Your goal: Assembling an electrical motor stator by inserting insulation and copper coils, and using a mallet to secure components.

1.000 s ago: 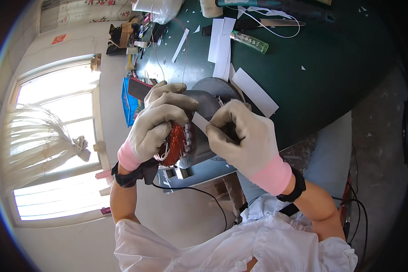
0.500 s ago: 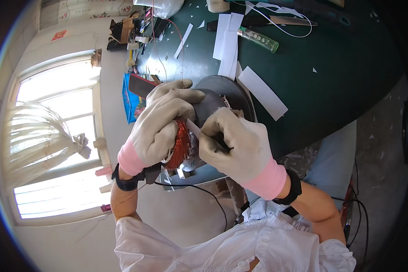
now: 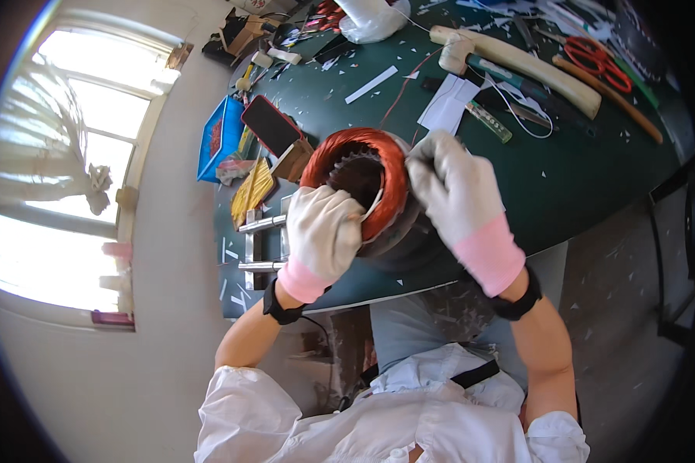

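A motor stator (image 3: 394, 174) with a thick ring of orange-red copper windings stands at the table's near edge, its round opening facing up toward me. My left hand (image 3: 324, 231), in a pale glove with a pink cuff, is closed over the near left part of the ring, fingertips at the opening. Beside those fingers a white sleeve or cord (image 3: 374, 207) runs along the inner winding. On the other side, my gloved right hand (image 3: 463, 193) has its fingers pinched together by the right outer rim. Whatever is between them is hidden.
Left of the stator are a dark phone (image 3: 272, 125), a blue tray (image 3: 206, 158), a yellow ribbed piece (image 3: 252, 190) and a metal frame (image 3: 253, 243). Farther right lie a wooden-handled mallet (image 3: 533, 68), red-handled scissors (image 3: 598, 63), a green tube (image 3: 488, 122) and white paper (image 3: 446, 106).
The stator now shows its open end and red ring upward. My left hand has moved down to its near left rim, and my right hand up and right, away from the left.
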